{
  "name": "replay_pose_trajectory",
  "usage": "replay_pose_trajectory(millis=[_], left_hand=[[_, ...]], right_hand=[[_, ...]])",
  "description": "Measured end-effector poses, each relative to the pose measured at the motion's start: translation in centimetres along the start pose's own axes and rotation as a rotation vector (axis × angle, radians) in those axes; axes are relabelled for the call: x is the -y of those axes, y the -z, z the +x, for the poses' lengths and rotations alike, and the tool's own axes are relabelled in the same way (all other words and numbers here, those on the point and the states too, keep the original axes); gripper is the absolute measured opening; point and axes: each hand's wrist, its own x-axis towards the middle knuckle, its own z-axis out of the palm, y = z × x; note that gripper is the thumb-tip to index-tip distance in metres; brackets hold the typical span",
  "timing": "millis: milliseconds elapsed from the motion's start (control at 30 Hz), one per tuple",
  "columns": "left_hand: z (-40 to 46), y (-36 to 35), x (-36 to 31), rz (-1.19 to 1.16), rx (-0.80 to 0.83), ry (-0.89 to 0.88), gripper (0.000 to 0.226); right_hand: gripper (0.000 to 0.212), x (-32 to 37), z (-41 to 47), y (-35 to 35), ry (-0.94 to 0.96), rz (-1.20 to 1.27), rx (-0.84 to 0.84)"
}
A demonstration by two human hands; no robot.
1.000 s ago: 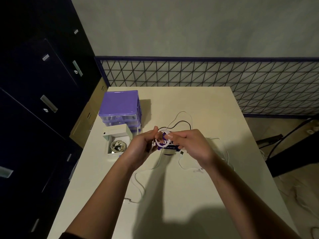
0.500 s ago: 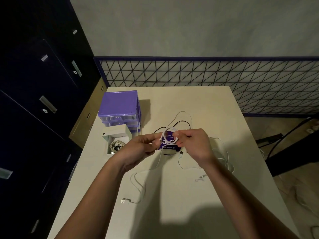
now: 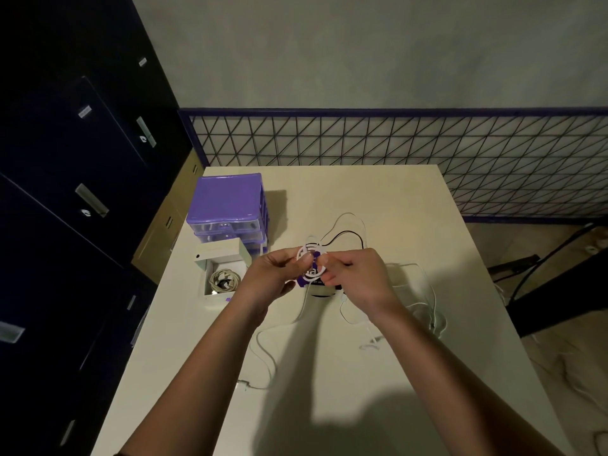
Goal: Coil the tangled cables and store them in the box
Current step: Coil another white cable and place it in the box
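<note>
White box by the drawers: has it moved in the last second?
No. The white box still sits just in front of the purple drawer unit, near the left edge of the table.

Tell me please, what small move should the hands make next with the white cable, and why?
Probably wind one more loop. The left hand and right hand pinch a small white coil, but much of that cable's tail lies loose on the table, so it is not ready for the open box.

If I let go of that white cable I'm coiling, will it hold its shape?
Probably not. The white cable looks thin and floppy, its tail trailing in loose curves over the table. Both hands pinch the small loop, which likely springs open.
</note>
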Motion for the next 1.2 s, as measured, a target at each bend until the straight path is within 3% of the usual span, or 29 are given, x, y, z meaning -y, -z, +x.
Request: replay_pose_trajectory(millis=[133,300,433,567,833,1200], left_hand=[[0.1,-0.5,0.0,-0.006,-0.051,-0.082,0.009],[0.4,-0.4,-0.5,0.059,-0.021,-0.072,0.023],[0.2,-0.1,-0.6,0.07,0.056,-0.048,0.017],[0.1,0.4,-0.6,0.055,0.12,-0.058,0.032],[0.6,-0.3,-0.4,-0.08,-0.038,-0.08,0.019],[1.4,-0.4,-0.5,-0.013,-0.311,-0.201,0.016]], right_hand=[[0.018,0.0,0.0,-0.1,0.012,-0.021,0.008],[0.015,-0.1,0.2,0.0,0.032,0.003,-0.017],[0.015,0.2,0.3,0.4,0.036,0.057,-0.046],[0.014,0.0,0.7,1.0,0.029,0.056,-0.079],[0.017,0.2,0.4,0.3,0.077,0.059,-0.07],[0.021,-2.7,0.5,0.2,0.168,0.106,0.087]])
